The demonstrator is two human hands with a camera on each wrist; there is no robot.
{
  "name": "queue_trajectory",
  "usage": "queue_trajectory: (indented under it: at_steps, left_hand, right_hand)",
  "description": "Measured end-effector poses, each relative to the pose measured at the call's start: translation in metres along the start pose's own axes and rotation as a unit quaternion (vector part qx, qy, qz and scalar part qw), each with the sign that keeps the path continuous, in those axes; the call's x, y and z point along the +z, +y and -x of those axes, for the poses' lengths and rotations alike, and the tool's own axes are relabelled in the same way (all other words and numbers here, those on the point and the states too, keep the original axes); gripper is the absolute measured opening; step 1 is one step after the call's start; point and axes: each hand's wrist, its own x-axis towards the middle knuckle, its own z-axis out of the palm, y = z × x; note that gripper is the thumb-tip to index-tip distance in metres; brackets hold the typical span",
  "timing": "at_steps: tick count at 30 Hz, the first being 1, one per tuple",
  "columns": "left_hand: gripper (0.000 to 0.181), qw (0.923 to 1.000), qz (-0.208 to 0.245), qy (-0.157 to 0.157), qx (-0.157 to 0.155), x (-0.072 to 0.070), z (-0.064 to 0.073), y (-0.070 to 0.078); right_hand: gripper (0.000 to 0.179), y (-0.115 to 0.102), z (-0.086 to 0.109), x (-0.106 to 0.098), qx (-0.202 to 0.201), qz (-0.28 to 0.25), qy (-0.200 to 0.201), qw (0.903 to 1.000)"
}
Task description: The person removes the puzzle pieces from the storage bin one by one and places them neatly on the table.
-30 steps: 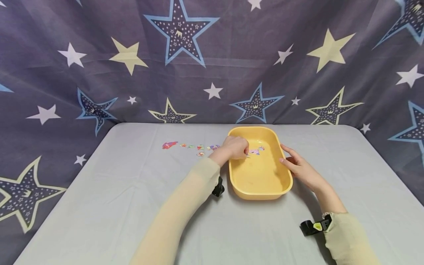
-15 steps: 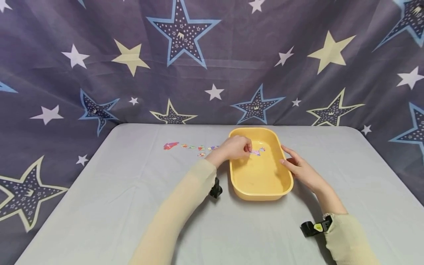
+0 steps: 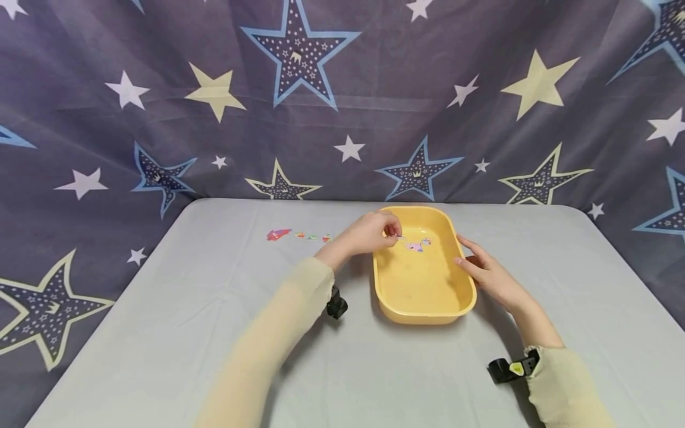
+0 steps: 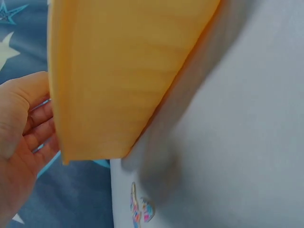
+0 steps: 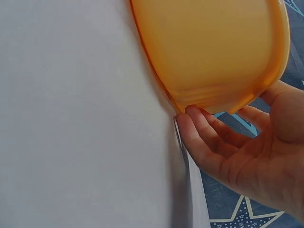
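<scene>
A yellow plastic bin [image 3: 423, 312] stands on the cloth-covered table. My right hand [image 3: 492, 276] holds its right wall, thumb over the rim; in the right wrist view the fingers [image 5: 202, 126] lie along the bin's outside. Over the bin's far left part, my left hand [image 3: 371, 232] pinches a small flat piece, whitish and purple, between thumb and fingertips. The left wrist view hides those fingertips behind the bin wall. Two flat printed cut-outs lie on the bin floor: a pink and purple one [image 3: 414, 246] and a smaller bluish one [image 3: 426, 241].
On the table left of the bin, a red and purple cut-out [image 3: 279, 235] and several small colourful pieces [image 3: 299, 235] lie in a row, partly hidden by my left hand. A dark curtain [image 3: 321, 119] printed with stars hangs behind the table's far edge.
My left hand has drawn up and left from the bin floor toward the rim, pinching the small piece. More of the pink cut-out shows. The right hand keeps its hold.
</scene>
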Motion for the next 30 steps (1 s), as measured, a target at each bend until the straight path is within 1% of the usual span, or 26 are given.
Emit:
queue_trajectory:
  at_steps: [7, 14, 22, 30]
  left_hand:
    - [0.010, 0.9995, 0.014, 0.025, -0.011, -0.008, 0.011, -0.008]
    - [0.009, 0.9981, 0.038, 0.044, -0.020, -0.015, 0.026, -0.019]
    - [0.009, 0.9963, 0.046, 0.069, -0.021, -0.018, 0.045, -0.041]
    - [0.009, 0.9951, 0.057, 0.073, -0.034, -0.026, 0.068, -0.061]
  right_hand:
    - [0.065, 0.000, -0.001, 0.000, -0.003, -0.002, -0.004, 1.0000]
    - [0.065, 0.001, 0.000, 0.000, -0.003, -0.005, -0.002, 1.0000]
    - [0.064, 0.003, 0.000, 0.000, -0.002, 0.000, -0.001, 1.0000]
    - [0.065, 0.002, 0.000, 0.000, -0.003, -0.015, -0.003, 0.9999]
